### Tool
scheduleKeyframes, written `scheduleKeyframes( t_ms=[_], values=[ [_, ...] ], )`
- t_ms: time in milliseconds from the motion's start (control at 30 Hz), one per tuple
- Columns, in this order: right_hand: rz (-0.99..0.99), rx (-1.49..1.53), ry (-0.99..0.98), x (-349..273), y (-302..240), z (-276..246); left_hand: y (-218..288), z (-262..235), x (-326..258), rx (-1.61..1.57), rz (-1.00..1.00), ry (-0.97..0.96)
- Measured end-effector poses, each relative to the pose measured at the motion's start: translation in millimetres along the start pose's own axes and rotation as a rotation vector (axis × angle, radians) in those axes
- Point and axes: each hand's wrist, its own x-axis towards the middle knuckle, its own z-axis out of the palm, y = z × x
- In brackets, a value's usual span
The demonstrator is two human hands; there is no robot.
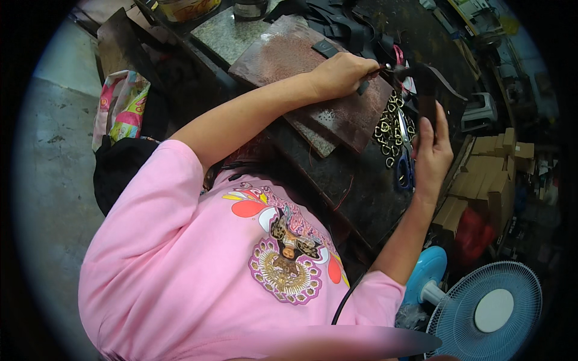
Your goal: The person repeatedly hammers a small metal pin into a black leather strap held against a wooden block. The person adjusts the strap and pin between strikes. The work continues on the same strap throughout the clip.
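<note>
Left hand [340, 75]: pinching a slim tool [376, 70]; I'd steady it.
Right hand [433, 150]: wrapped round a hammer [427, 107]; I'd tap squarely.

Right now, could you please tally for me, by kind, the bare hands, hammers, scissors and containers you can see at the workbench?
Bare hands: 2, the left hand and the right hand
Hammers: 1, a dark hammer
Scissors: 1 pair, the blue-handled scissors
Containers: 2, a yellow tub and a dark jar
Total: 6

Dark table [367, 195]: speckled slab [226, 35], metal rings [388, 129], scissors [404, 173], black straps [344, 25].
</note>
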Motion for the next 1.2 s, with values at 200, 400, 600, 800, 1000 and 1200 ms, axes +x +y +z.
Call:
scheduleKeyframes(
  t_ms=[200, 400, 600, 800, 1000, 1200],
  values=[
    [-0.018, -0.451, -0.112, -7, 30, 0, -4, -1, -6, -0.169, -0.174, 0.047],
    [-0.227, -0.571, -0.026, -23, 43, 35, -11, -2, -6, -0.345, -0.330, 0.051],
    [-0.262, -0.616, -0.039, -23, 38, 34, -18, 0, -4, -0.724, -0.683, 0.095],
    [-0.195, -0.621, -0.032, -26, 33, 40, -9, 4, -5, -0.382, -0.391, 0.163],
    [-0.205, -0.592, -0.015, -26, 39, 41, -15, -15, 6, -0.341, -0.397, 0.300],
    [-0.105, -0.460, -0.076, -26, 22, 34, -37, -50, 10, -0.406, -0.297, 0.428]
  ],
)
